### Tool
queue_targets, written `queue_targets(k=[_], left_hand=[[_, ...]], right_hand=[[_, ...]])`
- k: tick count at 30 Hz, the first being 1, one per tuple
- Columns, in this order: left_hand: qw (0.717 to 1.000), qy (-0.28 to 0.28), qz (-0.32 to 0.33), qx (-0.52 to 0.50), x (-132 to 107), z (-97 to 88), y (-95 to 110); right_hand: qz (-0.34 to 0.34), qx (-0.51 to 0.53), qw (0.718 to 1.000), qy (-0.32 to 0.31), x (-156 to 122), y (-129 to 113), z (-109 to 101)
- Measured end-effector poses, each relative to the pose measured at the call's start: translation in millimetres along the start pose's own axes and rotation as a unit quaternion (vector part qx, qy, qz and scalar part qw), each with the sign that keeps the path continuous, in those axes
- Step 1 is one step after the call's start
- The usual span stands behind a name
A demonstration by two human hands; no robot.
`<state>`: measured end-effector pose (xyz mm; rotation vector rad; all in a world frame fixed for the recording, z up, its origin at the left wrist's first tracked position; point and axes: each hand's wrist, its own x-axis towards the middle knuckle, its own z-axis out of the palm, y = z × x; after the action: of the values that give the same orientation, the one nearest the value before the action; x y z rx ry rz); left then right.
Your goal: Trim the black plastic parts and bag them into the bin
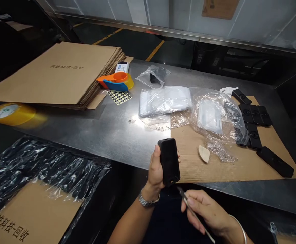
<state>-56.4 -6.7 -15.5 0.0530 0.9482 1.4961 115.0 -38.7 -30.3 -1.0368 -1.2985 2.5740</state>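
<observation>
My left hand (154,171) is wrapped round a black rectangular plastic case (169,161), holding it upright over the table's front edge. A small orange-lit opening shows at the case's lower end. Between the thumb and fingers of my right hand (201,210) is a thin, pen-like metal tool (194,214). Its dark tip points up toward the bottom of the case, a little apart from it. Whether the tool is a knife or tweezers I cannot tell. Beyond my hands, a wooden wedge-shaped piece (203,154) lies on a cardboard sheet (226,173).
Several black cases (275,162) lie on the right. Clear plastic bags (209,115) and a white wrapped stack (165,100) sit mid-table. At left are stacked cardboard sheets (61,74), an orange-and-blue tape dispenser (116,82), a round-sticker sheet (119,97) and a yellow tape roll (12,114).
</observation>
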Motion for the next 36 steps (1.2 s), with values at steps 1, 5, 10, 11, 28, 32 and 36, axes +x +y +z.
queue_targets(k=[1, 5, 10, 11, 28, 32, 36], left_hand=[[1.000, -0.004, -0.013, -0.010, 0.8, 0.2, -0.9], [0.996, 0.004, -0.092, -0.021, 1.1, -0.7, -7.2], [0.983, -0.022, -0.182, -0.018, -5.9, -3.0, -19.7], [0.981, -0.034, -0.190, -0.023, -7.8, -3.8, -22.2], [0.962, -0.156, -0.193, 0.115, -20.7, -20.2, -34.0], [0.958, -0.178, -0.154, 0.166, -19.2, -26.3, -33.4], [0.941, -0.222, -0.129, 0.221, -17.7, -29.3, -28.8]], right_hand=[[-0.036, -0.003, 0.999, 0.039, -0.3, -0.9, -0.5], [-0.143, -0.126, 0.961, 0.199, -1.9, -14.1, -4.3], [-0.204, -0.279, 0.881, 0.323, 2.1, -32.8, -7.2], [-0.216, -0.291, 0.870, 0.335, 3.3, -35.9, -7.2], [-0.157, -0.083, 0.952, 0.251, 10.3, -66.0, -13.7], [-0.128, -0.065, 0.960, 0.240, 8.3, -70.3, -10.7], [-0.098, -0.071, 0.967, 0.225, 5.3, -70.3, -11.3]])
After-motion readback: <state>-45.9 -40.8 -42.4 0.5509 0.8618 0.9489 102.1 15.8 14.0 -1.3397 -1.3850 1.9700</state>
